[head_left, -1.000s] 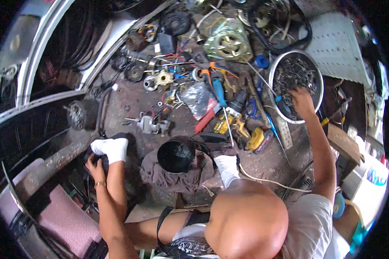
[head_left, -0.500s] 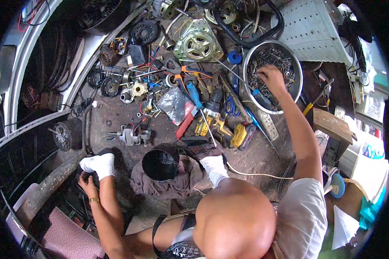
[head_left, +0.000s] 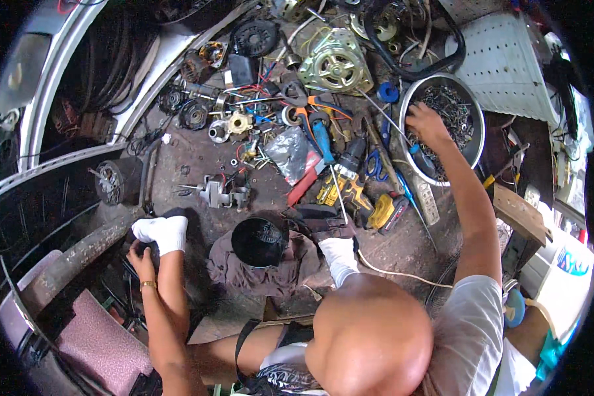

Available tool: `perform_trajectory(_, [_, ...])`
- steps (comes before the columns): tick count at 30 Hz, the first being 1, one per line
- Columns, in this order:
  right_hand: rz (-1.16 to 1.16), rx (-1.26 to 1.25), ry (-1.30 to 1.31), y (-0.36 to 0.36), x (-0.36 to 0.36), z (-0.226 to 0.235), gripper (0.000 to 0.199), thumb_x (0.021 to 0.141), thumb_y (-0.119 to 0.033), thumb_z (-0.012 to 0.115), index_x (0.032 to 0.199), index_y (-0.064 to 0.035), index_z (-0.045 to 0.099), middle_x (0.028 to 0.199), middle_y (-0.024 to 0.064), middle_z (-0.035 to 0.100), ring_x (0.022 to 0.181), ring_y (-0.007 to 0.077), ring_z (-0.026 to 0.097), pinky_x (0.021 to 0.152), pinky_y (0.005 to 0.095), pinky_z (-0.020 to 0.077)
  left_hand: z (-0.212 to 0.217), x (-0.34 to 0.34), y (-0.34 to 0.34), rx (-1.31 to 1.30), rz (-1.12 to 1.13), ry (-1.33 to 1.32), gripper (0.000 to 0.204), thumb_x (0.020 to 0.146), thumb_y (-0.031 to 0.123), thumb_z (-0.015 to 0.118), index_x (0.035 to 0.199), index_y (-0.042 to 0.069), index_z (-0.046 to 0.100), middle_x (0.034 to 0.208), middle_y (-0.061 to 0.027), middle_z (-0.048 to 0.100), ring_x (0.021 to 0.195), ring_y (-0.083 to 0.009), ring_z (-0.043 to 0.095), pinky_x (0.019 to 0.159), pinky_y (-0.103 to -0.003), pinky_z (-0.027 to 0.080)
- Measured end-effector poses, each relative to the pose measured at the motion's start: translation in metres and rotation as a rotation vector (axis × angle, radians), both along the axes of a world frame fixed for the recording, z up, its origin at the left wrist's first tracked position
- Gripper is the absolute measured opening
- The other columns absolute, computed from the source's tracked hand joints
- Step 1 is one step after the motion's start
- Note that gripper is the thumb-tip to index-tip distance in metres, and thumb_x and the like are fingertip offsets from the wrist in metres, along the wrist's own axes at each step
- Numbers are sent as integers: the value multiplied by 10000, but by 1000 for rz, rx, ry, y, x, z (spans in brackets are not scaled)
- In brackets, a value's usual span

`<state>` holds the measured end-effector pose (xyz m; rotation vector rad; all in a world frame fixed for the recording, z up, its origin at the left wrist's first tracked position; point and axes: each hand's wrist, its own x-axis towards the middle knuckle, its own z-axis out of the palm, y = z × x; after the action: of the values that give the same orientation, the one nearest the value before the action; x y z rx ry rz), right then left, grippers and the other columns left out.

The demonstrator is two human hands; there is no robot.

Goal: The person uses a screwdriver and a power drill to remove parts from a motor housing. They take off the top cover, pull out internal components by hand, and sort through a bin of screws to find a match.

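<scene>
My right hand (head_left: 427, 123) is in a round metal bowl (head_left: 482, 125) of loose screws and nuts (head_left: 457, 109), near its left rim. Its bent fingers look slightly apart, with nothing visible in them. Below this hand a long-shafted screwdriver leans over the rim, its blue handle (head_left: 414, 150) inside the bowl. Down by my white-socked left foot (head_left: 162, 232), my left hand (head_left: 140, 261) has its fingers curled against something dark I cannot make out. Between my feet a black cylindrical container (head_left: 261, 243) rests on a crumpled brown cloth (head_left: 264, 277).
A yellow-black cordless drill (head_left: 346, 195), blue scissors (head_left: 375, 165), orange-handled pliers (head_left: 303, 102) and a plastic bag (head_left: 287, 155) lie mid-floor. A metal motor cover (head_left: 336, 69) sits farther back. A small metal assembly (head_left: 221, 193) is at the left. A white cable (head_left: 402, 274) crosses by my right foot.
My right hand has shifted toward the bowl's left side and its fingers have loosened. The whole scene has slid right in the view. My left hand stays by the foot.
</scene>
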<state>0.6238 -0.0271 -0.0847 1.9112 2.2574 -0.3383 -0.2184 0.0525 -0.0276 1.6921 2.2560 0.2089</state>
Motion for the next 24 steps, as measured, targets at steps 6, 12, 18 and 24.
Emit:
perform_trajectory(6, [-296,416,383,-9,-9,13,159,762,-26,633,904,-83,591,986,151,625,864,289,601,786,380,500,-2,-8,1,18,-28,-43,465,758,71,641,1211,65,536,1155,-173,459,1097,-316,467,982,-386,350])
perform_trajectory(12, [-1318,298,1961,-15,-64,42,144,844,-36,623,984,-34,590,852,92,646,736,191,627,665,293,510,4,-4,-1,-11,-19,-12,469,771,60,638,1228,68,531,1178,-165,442,1077,-299,482,957,-367,381])
perform_trajectory(18, [-1212,147,2228,-8,-117,91,234,890,-51,557,1121,-24,580,930,109,637,801,226,640,687,312,529,3,13,1,-14,7,-49,450,781,83,629,1220,61,537,1189,-167,465,1111,-299,460,989,-375,346])
perform_trajectory(24, [-1051,58,2276,7,-150,112,292,875,-112,583,1148,-8,562,974,127,628,840,260,650,748,348,536,4,6,1,27,-13,-108,460,776,67,635,1224,62,530,1115,-139,456,1007,-278,517,898,-363,418])
